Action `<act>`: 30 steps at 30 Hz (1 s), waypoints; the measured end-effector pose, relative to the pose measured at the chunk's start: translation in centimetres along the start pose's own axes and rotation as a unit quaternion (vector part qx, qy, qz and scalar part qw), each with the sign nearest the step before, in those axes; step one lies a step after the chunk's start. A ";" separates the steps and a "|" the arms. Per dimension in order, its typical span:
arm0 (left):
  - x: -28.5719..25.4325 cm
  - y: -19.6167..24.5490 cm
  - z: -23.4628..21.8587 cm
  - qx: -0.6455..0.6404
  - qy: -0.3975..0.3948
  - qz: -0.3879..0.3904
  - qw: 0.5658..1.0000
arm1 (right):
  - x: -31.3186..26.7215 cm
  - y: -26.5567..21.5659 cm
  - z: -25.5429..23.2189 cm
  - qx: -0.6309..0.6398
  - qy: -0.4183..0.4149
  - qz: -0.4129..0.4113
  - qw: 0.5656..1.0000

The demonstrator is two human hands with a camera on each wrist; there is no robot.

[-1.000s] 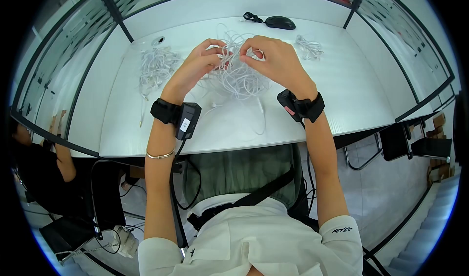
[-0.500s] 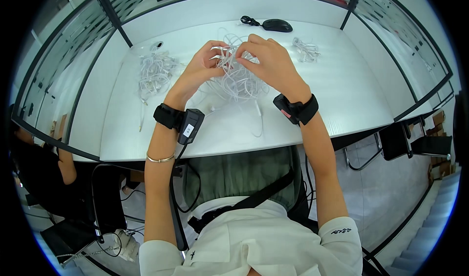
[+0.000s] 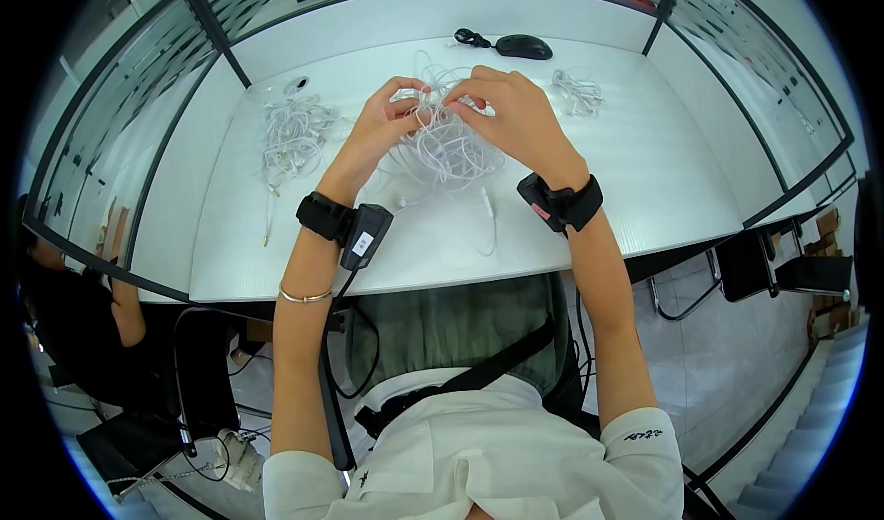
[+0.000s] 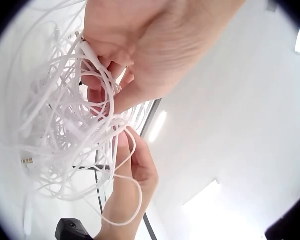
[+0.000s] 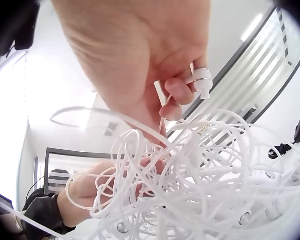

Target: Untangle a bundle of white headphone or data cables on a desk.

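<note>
A large tangle of white earphones (image 3: pixel 453 156) is bunched between my hands over the middle of the desk. My left hand (image 3: pixel 378 129) grips its upper left side, fingers curled among the loops. From the upper right, my right hand (image 3: pixel 517 115) pinches a strand between thumb and forefinger, close to the left fingertips. In the right wrist view a white earbud (image 5: pixel 203 81) hangs beside the right hand's curled fingers. A gold-tipped plug (image 4: pixel 27 161) pokes out of the tangle in the left wrist view. Loops cover part of the left fingers.
Another heap of white earphone cables (image 3: pixel 295 138) lies on the desk's left, with a smaller bundle (image 3: pixel 578 94) at the right. A black mouse (image 3: pixel 523 47) with its coiled cord sits at the back. Partitions (image 3: pixel 442 14) enclose the desk; another person (image 3: pixel 83 327) sits at left.
The fingertips of both hands have come closer together at the top of the tangle since half a second ago. The tangle stays in nearly the same place.
</note>
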State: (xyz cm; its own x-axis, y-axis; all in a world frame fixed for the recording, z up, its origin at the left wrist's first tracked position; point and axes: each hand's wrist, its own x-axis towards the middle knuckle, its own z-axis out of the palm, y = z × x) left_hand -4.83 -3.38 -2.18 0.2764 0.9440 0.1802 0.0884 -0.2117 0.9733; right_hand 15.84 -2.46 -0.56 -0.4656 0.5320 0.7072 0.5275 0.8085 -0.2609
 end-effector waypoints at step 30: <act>0.1 -0.8 -0.8 -0.188 -0.040 -0.062 0.979 | 0.0 -0.5 -0.1 -0.017 -0.025 0.036 0.999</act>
State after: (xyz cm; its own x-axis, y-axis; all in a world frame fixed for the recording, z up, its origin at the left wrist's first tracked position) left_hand -5.59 -2.91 -2.85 0.3620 0.9303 0.0600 -0.2278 0.0259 0.9734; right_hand 15.61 -2.87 -0.34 -0.4604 0.6011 0.6532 0.5847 0.7590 -0.2863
